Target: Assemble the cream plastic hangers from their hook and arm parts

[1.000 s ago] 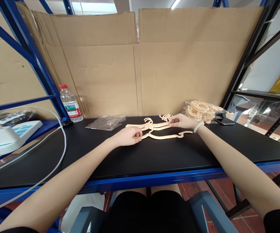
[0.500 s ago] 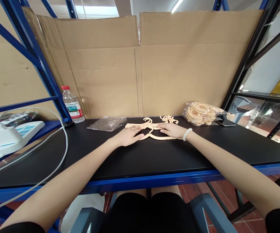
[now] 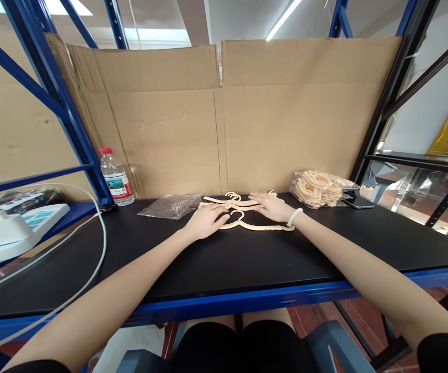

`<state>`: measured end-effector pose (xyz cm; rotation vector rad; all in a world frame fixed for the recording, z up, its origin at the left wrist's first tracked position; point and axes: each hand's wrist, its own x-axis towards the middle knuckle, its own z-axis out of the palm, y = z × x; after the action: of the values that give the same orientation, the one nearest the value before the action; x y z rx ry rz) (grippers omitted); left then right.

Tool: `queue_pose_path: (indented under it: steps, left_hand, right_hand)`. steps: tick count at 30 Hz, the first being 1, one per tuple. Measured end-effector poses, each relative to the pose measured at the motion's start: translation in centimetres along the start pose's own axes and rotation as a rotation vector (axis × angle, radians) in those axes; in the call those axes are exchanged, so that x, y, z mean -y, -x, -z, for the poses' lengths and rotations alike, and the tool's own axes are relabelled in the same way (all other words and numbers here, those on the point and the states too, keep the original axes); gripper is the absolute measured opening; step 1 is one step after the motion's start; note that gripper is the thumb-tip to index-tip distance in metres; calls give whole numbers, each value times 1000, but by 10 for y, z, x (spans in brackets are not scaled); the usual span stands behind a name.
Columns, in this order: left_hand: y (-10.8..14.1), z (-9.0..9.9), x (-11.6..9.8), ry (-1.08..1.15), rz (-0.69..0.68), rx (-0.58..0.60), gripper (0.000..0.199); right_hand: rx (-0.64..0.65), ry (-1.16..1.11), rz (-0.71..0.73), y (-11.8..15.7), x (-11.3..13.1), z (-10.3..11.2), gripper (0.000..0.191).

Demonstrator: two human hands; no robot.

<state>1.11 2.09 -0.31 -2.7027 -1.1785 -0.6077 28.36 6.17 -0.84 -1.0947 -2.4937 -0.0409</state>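
1. At the far left, a white power strip (image 3: 39, 228) stands beyond the left end of the tabletop (image 3: 266, 264); the view's border cuts it off, and a white cable (image 3: 105, 238) also leaves the view there.
2. A bottle (image 3: 117, 181) with red cap stands by the far left corner; its label is too small to read.
3. Near the far edge lies a clear plastic bag (image 3: 169, 206), crumpled.
4. The left hand (image 3: 204, 221) rests palm down, fingers extended, and covers the left parts of the hangers.
5. The front hanger (image 3: 263, 227) lies in the middle of the tabletop's width, nearer to the far edge; its left end is hidden. Behind it are the rear hangers (image 3: 222, 200), overlapping, so I cannot count them.
6. The right hand (image 3: 274, 207) is also flat, with fingers extended over the rear hangers; whether its palm touches them, I cannot tell.
7. Towards the far right corner, a bag of beige pieces (image 3: 319, 189) partly hides a phone (image 3: 360, 202).
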Motion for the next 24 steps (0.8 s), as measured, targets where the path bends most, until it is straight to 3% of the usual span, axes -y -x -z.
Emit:
queue_pose_path:
  steps: [2,5,9,14,18,24]
  left_hand:
    - [3,6,-5,47,-46,59,34]
    - [8,12,-7,94,-46,101,28]
    - [9,15,-3,131,0,136,19]
    - [8,24,3,165,-60,209,14]
    - [8,29,7,167,-20,239,14]
    - [7,28,12,135,-30,214,18]
  right_hand:
    - [-61,-29,-52,10,-4,16,40]
    - [-54,-40,-187,23,-17,36,29]
    - [-48,63,-332,31,-35,41,25]
    - [26,-62,-308,30,-34,39,22]
    - [93,-187,-269,30,-30,41,20]
    - [55,-84,-311,32,-38,39,19]
